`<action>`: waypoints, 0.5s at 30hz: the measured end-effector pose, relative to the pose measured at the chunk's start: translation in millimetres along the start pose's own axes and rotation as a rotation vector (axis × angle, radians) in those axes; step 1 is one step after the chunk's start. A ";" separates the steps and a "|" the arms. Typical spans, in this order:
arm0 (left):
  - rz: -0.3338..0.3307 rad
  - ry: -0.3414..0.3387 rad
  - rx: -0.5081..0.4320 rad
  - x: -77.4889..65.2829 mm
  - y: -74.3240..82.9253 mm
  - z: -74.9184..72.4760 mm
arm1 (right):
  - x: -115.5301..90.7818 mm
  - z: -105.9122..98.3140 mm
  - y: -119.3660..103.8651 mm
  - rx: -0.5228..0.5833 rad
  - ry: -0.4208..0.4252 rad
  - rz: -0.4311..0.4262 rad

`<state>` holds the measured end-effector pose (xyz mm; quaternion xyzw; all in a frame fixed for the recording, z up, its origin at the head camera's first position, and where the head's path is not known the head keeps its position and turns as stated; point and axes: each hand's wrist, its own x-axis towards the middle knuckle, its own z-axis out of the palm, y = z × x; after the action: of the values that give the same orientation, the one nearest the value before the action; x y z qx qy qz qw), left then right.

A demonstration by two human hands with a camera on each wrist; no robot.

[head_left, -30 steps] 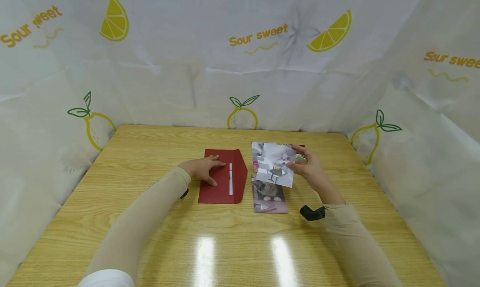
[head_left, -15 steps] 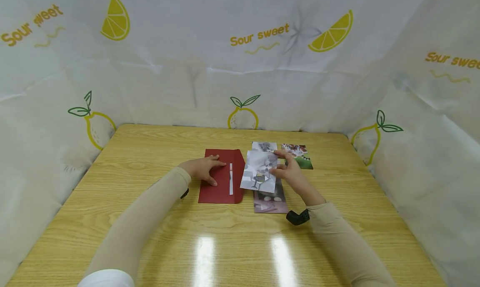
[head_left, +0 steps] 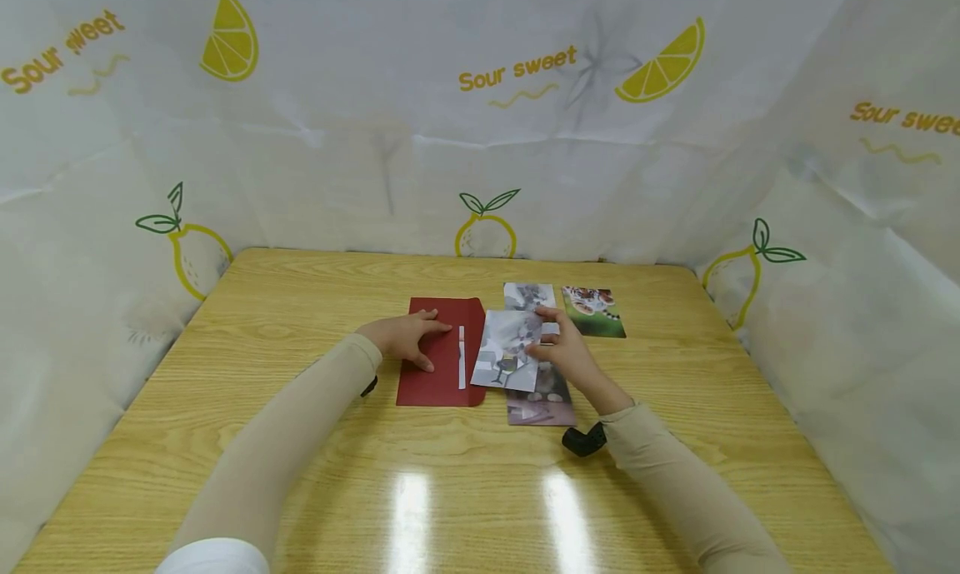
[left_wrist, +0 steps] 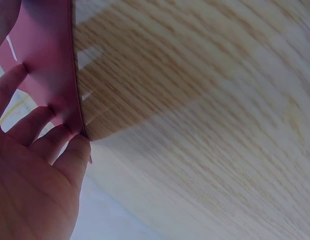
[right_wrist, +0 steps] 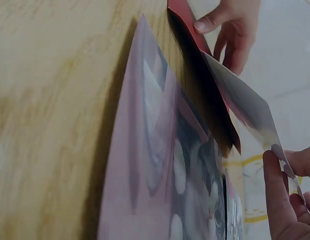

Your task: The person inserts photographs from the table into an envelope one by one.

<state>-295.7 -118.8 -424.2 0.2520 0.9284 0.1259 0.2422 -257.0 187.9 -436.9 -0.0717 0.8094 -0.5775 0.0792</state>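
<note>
My left hand rests with spread fingers on a red envelope, whose flap points right. Through a narrow slot in the envelope, a white strip shows. Between thumb and fingers, my right hand pinches a pale photo card by its right edge. The card's left edge overlaps the envelope's flap in the head view. From the right wrist, the card appears tilted and raised off the table, its far end near the envelope's flap; whether they touch I cannot tell. Fingertips of the left hand press the envelope's edge.
Partly behind the held card lies a cat photo with a pinkish lower part. A grey photo lies farther back, and a tiger photo to its right. All are on the wooden table, before a lemon-print curtain.
My right hand has carried the photo card left and slightly nearer, from above the other photos to the envelope's flap, uncovering the tiger photo. The left hand has stayed on the envelope.
</note>
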 end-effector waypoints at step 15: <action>-0.006 0.002 -0.002 1.0 -0.7 0.2 | 4.9 13.2 -0.5 -0.051 -0.023 0.010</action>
<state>-296.6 -118.8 -425.1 0.2489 0.9292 0.1264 0.2422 -259.0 174.5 -440.9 -0.0766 0.8233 -0.5553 0.0895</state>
